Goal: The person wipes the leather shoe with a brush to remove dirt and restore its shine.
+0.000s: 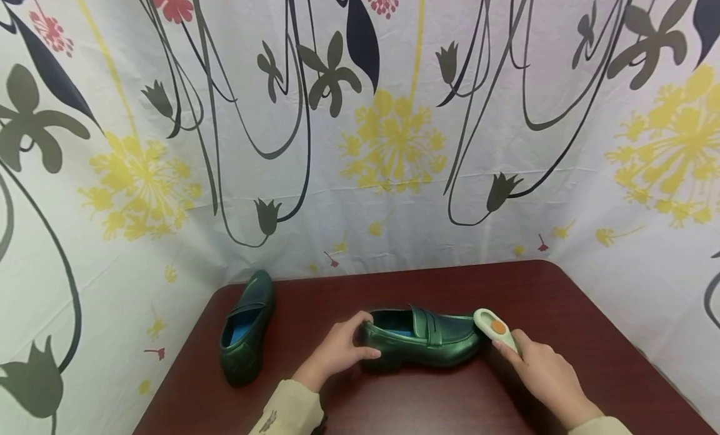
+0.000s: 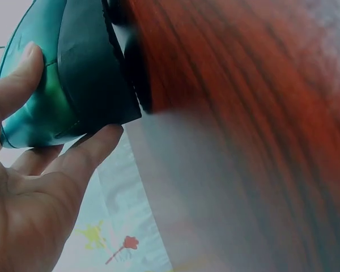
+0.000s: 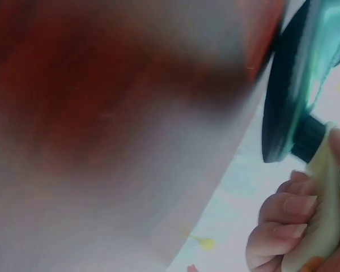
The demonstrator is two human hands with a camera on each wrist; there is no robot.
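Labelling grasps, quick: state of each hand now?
Left hand: holding a green shoe by the heel.
Right hand: holding a pale brush-like tool at the shoe's toe.

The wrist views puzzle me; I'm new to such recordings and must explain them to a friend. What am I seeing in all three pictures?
There is no machine here: a person works with two bare hands. The wide picture comes from a camera on the head; the two close ones come from cameras worn on each wrist. On the dark red-brown table, a green loafer stands to the person's left. The left hand grips the heel of the other loafer. The right hand holds a pale green tool, perhaps a shoe brush, its dark head against that loafer's toe.
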